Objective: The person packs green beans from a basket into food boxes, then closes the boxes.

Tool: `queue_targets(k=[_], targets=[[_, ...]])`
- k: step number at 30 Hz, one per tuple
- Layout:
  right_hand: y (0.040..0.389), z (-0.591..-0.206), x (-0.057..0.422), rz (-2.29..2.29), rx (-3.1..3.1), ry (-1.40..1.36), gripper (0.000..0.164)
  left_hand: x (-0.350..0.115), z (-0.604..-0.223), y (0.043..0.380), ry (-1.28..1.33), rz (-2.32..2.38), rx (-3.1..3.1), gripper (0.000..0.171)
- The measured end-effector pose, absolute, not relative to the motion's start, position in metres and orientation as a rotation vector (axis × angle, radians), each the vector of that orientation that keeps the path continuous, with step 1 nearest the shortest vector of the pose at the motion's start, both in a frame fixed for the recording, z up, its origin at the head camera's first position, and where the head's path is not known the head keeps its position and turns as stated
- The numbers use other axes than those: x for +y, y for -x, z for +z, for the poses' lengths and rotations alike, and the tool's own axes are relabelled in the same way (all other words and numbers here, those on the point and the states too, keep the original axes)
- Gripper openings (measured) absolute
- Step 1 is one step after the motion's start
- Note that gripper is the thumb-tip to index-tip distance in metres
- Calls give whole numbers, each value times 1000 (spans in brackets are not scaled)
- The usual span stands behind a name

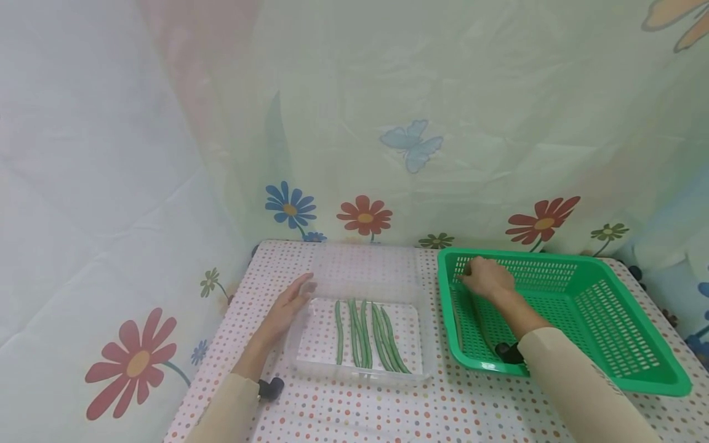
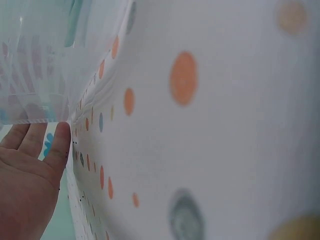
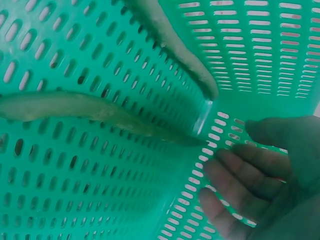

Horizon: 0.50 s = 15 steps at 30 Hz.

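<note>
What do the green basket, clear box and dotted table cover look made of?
Green basket: probably moulded plastic, mildly glossy, with regular slots and highlights. Clear box: likely transparent plastic, shiny; dots show through its base. Dotted table cover: smooth and softly creased, perhaps vinyl or coated cloth.

Head high, wrists close
Head faces forward-down, sharing green basket (image 1: 554, 307) with right wrist, clear box (image 1: 316, 368) with left.

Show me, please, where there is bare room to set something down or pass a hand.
The tablecloth is bare in front of the clear box, between the sleeves. The green basket is bare right of the arm. It's crowded around the right hand, near the basket's beans, and mid-box, among more beans.
</note>
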State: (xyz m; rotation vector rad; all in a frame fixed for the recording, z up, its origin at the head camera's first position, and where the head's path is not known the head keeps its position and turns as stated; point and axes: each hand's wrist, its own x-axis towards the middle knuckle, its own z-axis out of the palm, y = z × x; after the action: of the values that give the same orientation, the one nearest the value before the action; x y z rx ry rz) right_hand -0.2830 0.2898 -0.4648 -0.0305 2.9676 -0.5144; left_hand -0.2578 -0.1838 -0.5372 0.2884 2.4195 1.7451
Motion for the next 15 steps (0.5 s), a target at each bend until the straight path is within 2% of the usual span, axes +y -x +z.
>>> queue_targets(k=[15], targets=[[280, -473, 296, -438, 2865, 51, 21, -183, -538, 258, -308, 1784, 2392, 47]])
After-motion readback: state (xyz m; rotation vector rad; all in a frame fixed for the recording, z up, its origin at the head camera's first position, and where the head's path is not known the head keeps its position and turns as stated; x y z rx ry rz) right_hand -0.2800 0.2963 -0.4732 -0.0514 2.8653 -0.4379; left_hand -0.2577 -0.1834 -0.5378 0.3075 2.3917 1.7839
